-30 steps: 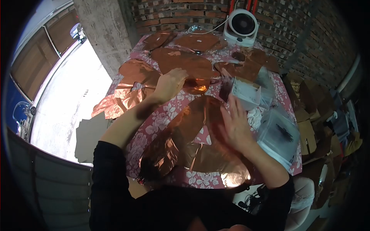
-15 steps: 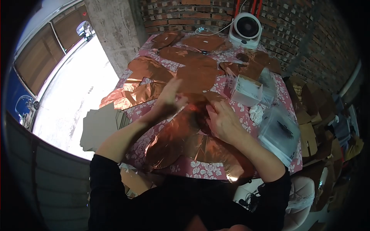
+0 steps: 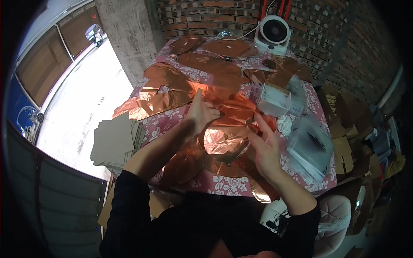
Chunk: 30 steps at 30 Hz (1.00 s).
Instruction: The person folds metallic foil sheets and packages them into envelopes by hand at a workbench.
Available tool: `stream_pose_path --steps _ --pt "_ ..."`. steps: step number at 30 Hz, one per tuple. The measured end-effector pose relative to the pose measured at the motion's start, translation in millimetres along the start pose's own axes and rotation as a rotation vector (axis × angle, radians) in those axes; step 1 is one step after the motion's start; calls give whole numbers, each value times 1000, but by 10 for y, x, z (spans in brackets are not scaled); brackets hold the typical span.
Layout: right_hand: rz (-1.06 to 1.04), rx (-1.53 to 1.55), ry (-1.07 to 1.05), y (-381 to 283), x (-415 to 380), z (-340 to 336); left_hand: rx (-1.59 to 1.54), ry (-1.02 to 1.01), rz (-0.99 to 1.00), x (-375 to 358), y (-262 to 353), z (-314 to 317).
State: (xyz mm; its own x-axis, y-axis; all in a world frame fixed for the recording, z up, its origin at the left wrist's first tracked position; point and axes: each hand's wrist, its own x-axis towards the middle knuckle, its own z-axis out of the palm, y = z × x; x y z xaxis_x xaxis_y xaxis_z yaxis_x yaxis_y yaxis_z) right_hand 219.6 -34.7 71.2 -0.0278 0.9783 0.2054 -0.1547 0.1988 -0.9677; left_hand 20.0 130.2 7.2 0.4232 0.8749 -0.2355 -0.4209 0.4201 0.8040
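Both hands have lifted the shiny copper foil sheet [image 3: 228, 109] off the flowery pink tablecloth [image 3: 223, 187]. Left hand [image 3: 200, 112] pinches its edge; right hand [image 3: 266, 145] holds it, fingers spread. No writing shows.

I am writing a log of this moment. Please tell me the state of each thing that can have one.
Copper foil sheet: lifted off the table, crumpled, held by both hands.
Left hand: fingers gripping the sheet's left edge.
Right hand: fingers spread, on the sheet's right edge.
White box: open on top.
White fan: upright, running or not unclear.
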Motion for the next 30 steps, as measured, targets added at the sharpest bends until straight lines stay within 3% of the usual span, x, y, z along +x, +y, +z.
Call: stream_pose_path --steps 2,5,7,8,9,10,11,13,14,15,17,18,22,25,27,30 --pt "176 140 28 102 -234 -22 -185 -5 47 -66 -21 197" --pt "212 3 -84 236 -553 -32 -290 -145 23 231 -117 32" --pt "249 90 -184 251 -716 18 -324 -131 123 297 -122 -32" --pt "203 188 -227 425 -786 53 -94 73 196 332 -91 -72" --pt "285 189 -251 467 -851 84 136 277 272 366 -66 -64" --pt "315 281 -329 401 -876 136 175 329 345 172 -17 189" --pt "347 373 -410 337 -905 188 175 322 353 97 22 254" --pt "295 495 -499 540 -1005 243 491 134 270 15 79 273" --pt "257 496 -679 566 -976 180 566 137 221 138 13 182" --pt "262 500 -679 568 -967 162 565 140 216 253 -69 108" --pt "231 383 -736 577 -972 147 155 -30 217 408 -242 71" --pt "246 337 -750 597 -969 124 90 51 134 13 -55 493" --pt "238 370 -737 639 -999 88 125 1 118 344 -192 186" --pt "191 352 -608 674 -1050 66 197 -121 78 361 -205 42" --pt "188 520 -608 713 -1034 21 240 -258 114 391 -206 -48" --pt "113 490 -520 669 -1067 65 207 -235 67 53 -76 288"
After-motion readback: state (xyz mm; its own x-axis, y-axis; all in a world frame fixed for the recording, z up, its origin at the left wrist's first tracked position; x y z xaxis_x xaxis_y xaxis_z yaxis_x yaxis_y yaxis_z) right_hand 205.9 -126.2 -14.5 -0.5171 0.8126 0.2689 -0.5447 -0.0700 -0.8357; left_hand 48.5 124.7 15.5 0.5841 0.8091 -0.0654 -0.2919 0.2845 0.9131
